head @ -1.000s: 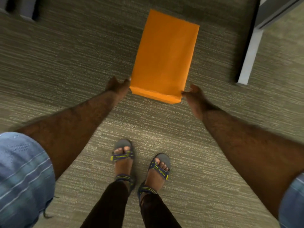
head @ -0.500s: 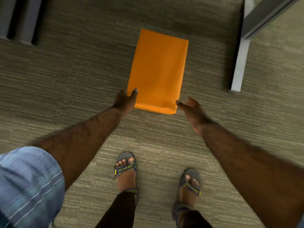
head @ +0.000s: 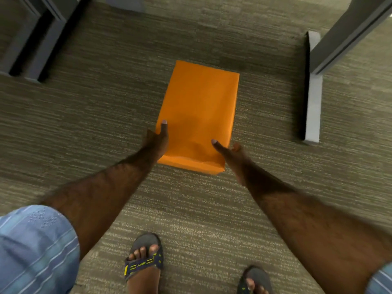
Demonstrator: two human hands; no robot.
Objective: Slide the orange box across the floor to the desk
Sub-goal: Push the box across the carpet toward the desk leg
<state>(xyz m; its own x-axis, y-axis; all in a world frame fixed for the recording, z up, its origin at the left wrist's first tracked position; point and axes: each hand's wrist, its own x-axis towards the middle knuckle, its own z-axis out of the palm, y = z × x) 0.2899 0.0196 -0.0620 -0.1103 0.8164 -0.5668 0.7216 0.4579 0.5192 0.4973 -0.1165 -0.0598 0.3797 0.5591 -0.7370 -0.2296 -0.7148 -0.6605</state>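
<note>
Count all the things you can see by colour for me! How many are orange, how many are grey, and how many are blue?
Orange: 1, the box.
Grey: 3, the desk foot on the right and two feet on the left.
Blue: 2, the sandals.
Total: 6.

Single head cam, looking steeply down and forward at the floor; forearms close in frame, feet at bottom edge.
</note>
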